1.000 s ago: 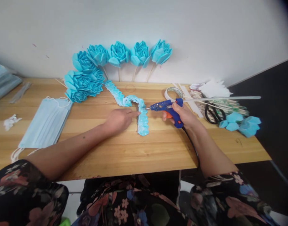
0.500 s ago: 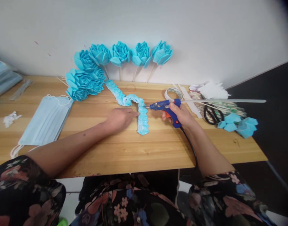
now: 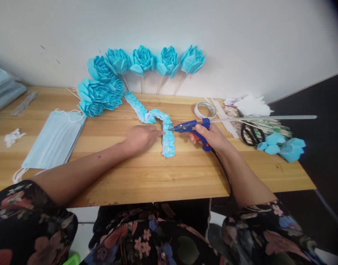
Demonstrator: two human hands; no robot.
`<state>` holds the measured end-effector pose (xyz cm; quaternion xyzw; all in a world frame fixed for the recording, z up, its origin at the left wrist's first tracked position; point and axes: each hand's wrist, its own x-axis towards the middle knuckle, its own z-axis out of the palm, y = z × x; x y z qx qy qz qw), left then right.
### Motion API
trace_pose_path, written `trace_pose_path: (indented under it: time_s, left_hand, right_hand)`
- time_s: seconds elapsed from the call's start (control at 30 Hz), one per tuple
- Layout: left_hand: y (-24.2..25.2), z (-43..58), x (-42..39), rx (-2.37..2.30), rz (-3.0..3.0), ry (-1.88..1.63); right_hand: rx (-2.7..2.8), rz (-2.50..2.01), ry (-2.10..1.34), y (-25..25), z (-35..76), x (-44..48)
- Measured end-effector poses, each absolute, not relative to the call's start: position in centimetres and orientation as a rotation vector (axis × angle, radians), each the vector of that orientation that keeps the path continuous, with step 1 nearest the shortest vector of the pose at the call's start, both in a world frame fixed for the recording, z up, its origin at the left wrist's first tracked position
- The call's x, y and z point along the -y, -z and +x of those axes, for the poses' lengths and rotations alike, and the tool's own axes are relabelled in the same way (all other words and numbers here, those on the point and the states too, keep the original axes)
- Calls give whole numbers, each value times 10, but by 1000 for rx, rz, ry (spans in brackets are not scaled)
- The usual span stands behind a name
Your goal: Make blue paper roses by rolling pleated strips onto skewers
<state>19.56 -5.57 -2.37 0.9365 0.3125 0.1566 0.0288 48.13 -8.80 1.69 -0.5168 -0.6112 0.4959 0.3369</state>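
A pleated light-blue strip (image 3: 169, 144) lies in a bent line on the wooden table, its near end pointing toward me. My left hand (image 3: 142, 139) is closed at the strip's left edge, the index finger stretched onto it and the other fingers curled; the thumb is hidden. In my right hand (image 3: 211, 136) is a blue hot glue gun (image 3: 187, 126), gripped by its handle near the orange trigger. Its metal nozzle touches or nearly touches the strip's right edge, across from my left fingertip. A long clear glue stick (image 3: 268, 117) sticks out of the gun's back.
Blue fabric flowers on sticks (image 3: 142, 60) lean against the wall, with more bunched at left. Face masks (image 3: 54, 140) lie at left. A tape roll (image 3: 205, 110), black-handled scissors (image 3: 251, 134), loose blue petals (image 3: 291, 149) and thin sticks are at right. The gun's cord (image 3: 224, 169) hangs over the front edge.
The glue gun's nozzle has shifted slightly downward along the strip's right edge, toward me. My left hand stays at nearly the same spot. The whole view has shifted a little.
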Motion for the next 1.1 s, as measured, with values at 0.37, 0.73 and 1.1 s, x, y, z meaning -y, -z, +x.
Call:
trace_pose_path:
  time_s: [0.37, 0.73, 1.1]
  left_hand:
    - [22, 196, 57, -970, 2873, -464]
    - [21, 197, 57, -974, 2899, -474]
    - [17, 198, 59, -1009, 2867, -391]
  right_hand:
    - [1575, -1359, -1283, -19, 478, 89]
    - [1584, -1375, -1300, -21, 476, 89]
    - [1615, -1383, -1290, -20, 478, 90]
